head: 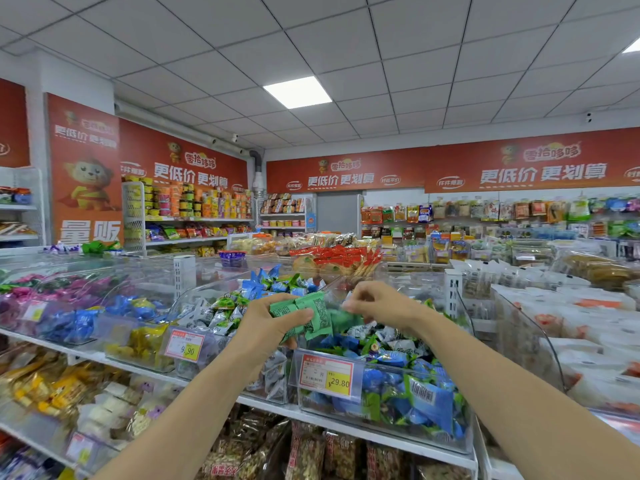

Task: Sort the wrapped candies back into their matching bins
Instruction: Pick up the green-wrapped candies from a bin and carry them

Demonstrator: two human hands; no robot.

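both hands are raised over a row of clear plastic bins on a white shelf (346, 415) in a snack shop. the left hand (273, 323) is clenched around a bunch of green wrapped candies (306, 315), thumb on the near side and fingers curled behind, so the wrappers fan out to the right of the palm above the gap between 2 bins. the right hand (375, 301) is just beside that bunch, its fingertips pinched together at the right edge of the green wrappers; it seems to be gripping 1 of them, though blur makes it hard to tell whether the grip actually closes on a wrapper. directly below the hands sits the clear front bin (381, 424), filled mostly with blue wrapped candies (426, 398) with some green ones mixed in, and carrying a red and yellow price tag (327, 375) reading 29.80. to its left a second bin holds white and grey wrapped candies (221, 318) behind a price tag reading 9.90 (185, 346). behind the hands another bin shows a heap of blue and green candies (277, 284). further left along the shelf lie yellow candies (145, 341), then darker blue ones (74, 325), with purple ones (62, 289) behind. red banners (512, 164) run along the walls beneath a white tiled ceiling.
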